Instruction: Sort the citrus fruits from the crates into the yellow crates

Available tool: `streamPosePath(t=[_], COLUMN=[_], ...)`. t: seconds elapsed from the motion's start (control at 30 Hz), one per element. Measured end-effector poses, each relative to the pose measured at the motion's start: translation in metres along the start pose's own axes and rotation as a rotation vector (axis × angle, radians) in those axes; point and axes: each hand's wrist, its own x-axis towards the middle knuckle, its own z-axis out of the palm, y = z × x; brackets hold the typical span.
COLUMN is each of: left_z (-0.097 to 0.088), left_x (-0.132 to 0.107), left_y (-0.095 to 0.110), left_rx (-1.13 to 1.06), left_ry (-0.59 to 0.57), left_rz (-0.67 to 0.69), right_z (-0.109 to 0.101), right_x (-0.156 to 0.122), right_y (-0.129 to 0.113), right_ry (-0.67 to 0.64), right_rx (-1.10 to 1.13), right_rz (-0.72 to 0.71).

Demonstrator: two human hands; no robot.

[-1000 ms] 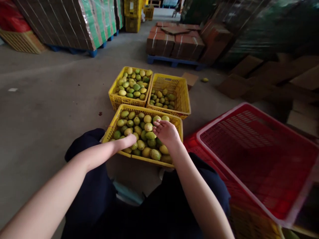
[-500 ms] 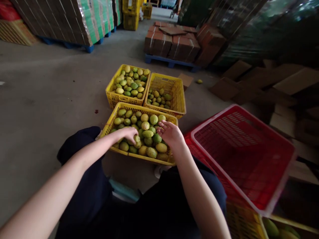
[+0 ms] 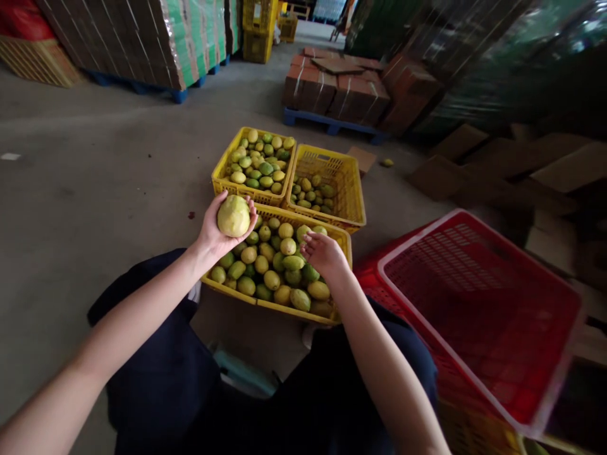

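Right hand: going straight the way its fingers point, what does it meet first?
Most likely the piled fruit in the near yellow crate, just beyond the right hand; its height above them is unclear.

No text, number, brand or sign can be read anywhere. Far beyond the yellow crate (image 3: 279,308), to its left, the wrapped cardboard stacks (image 3: 142,44) show green bands of print too blurred to make out as letters. Straight beyond the crate, the strapped brown cartons (image 3: 334,85) on a blue pallet (image 3: 332,123) show only plain faces.
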Motion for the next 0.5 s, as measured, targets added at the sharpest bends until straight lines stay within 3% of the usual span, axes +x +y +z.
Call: streamPosePath(t=[0.23,0.4,0.5], left_z=[-0.026,-0.051,-0.057], left_x=[-0.011,-0.016,-0.012], left_y=[0.017,0.018,0.016], left_rx=[-0.057,-0.072,-0.064], left_ry=[0.098,0.233,0.291], left_rz=[0.045,-0.001,0.043], right_z=[-0.007,-0.027,-0.033], right_x=[0.049,0.054,0.052], right_y=[0.043,0.073,0.081], right_ry=[0.159,0.219,0.201], right_rx=[-0.549,-0.769,-0.823], right_rz=[-0.113,-0.182,-0.198])
